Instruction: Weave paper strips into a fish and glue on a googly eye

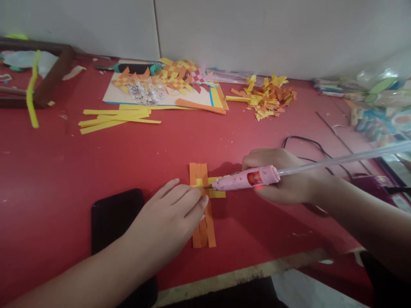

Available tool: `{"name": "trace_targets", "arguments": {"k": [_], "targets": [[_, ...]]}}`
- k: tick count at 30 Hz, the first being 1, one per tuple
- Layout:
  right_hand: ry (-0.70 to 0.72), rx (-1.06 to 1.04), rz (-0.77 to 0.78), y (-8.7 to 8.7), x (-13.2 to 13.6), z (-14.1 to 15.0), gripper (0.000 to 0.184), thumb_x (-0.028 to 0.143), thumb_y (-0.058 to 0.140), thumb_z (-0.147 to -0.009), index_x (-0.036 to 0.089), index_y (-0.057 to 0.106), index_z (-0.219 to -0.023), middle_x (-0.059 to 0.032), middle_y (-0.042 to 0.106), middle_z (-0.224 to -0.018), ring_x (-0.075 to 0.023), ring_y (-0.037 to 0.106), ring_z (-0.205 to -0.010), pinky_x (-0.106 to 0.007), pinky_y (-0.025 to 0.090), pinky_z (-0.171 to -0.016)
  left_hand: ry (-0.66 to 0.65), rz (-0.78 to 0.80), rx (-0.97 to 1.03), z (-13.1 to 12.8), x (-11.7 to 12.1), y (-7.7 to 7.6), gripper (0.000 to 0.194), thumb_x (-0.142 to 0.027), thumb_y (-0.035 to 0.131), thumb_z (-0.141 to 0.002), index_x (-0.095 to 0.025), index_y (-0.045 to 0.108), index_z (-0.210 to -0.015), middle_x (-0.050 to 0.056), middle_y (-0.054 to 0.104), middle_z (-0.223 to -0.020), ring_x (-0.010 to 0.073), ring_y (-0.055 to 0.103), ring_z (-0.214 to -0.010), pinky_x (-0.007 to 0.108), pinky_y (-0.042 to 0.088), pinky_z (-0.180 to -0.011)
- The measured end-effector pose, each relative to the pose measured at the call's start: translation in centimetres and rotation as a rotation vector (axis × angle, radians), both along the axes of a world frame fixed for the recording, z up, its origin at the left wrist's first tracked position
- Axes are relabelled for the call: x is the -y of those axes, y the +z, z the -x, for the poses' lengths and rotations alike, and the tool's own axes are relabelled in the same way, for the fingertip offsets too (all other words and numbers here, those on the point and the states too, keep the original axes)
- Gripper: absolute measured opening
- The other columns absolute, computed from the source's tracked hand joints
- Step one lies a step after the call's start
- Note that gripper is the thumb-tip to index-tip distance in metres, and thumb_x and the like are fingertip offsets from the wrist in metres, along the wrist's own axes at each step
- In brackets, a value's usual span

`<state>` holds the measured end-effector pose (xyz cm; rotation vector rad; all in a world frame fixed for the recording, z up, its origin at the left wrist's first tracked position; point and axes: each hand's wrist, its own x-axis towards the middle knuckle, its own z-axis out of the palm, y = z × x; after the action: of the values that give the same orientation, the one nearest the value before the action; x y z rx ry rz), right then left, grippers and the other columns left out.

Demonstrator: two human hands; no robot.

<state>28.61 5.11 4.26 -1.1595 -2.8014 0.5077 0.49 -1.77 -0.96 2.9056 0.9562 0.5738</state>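
My right hand (282,177) is wrapped round a pink glue gun (245,178) with a clear glue stick (343,159) sticking out of its back. The gun's nozzle touches a yellow paper strip (214,187) that crosses a few orange strips (203,201) lying side by side on the red table (96,158). My left hand (171,214) lies flat with its fingers stretched out, pressing the strips down just left of the nozzle.
A black phone (115,218) lies beside my left wrist. Loose yellow strips (115,117), a woven orange and yellow paper piece (175,75) on card, a utility knife (136,67) and a pile of paper scraps (266,96) sit further back. A black cord (308,147) runs behind my right hand.
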Motion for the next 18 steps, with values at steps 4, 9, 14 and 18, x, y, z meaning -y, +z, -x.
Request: {"name": "trace_targets", "arguments": {"k": [4, 9, 14, 18], "targets": [[-0.031, 0.104, 0.022, 1.2, -0.4, 0.8, 0.017, 0.025, 0.049, -0.072, 0.022, 0.035, -0.063, 0.0018, 0.046, -0.057, -0.0118, 0.04, -0.05, -0.027, 0.022, -0.049, -0.006, 0.011, -0.006, -0.1, -0.1, 0.2, 0.025, -0.013, 0.054, -0.092, -0.012, 0.068, -0.114, 0.008, 0.07, -0.103, 0.0236, 0.062, -0.095, 0.045, 0.045, -0.099], [0.009, 0.314, -0.055, 3.7, -0.9, 2.9, 0.019, 0.027, 0.052, -0.071, 0.022, 0.037, -0.06, 0.0, 0.048, -0.053, -0.0119, 0.033, -0.045, -0.027, 0.018, -0.045, -0.004, 0.011, -0.007, -0.2, -0.1, 0.3, 0.027, -0.013, 0.056, -0.092, -0.012, 0.067, -0.116, 0.008, 0.071, -0.109, 0.0233, 0.063, -0.097, 0.043, 0.045, -0.099], [0.185, 0.381, -0.147, 5.5, -1.8, 4.7, 0.024, 0.02, 0.06, -0.066, 0.022, 0.039, -0.055, 0.0022, 0.04, -0.046, -0.0092, 0.023, -0.041, -0.03, 0.014, -0.046, 0.011, 0.01, -0.014, -0.2, -0.1, 0.1, 0.028, -0.015, 0.06, -0.091, -0.012, 0.067, -0.117, 0.007, 0.071, -0.111, 0.0234, 0.063, -0.098, 0.044, 0.046, -0.099], [0.092, 0.283, -0.175, 6.1, -2.8, 3.2, 0.034, 0.031, 0.072, -0.07, 0.02, 0.046, -0.051, 0.0026, 0.043, -0.044, -0.0069, 0.023, -0.041, -0.029, 0.013, -0.049, 0.01, 0.012, -0.01, -0.2, -0.2, 0.2, 0.026, -0.014, 0.058, -0.091, -0.012, 0.067, -0.115, 0.007, 0.07, -0.109, 0.0231, 0.063, -0.097, 0.044, 0.047, -0.099]]}}
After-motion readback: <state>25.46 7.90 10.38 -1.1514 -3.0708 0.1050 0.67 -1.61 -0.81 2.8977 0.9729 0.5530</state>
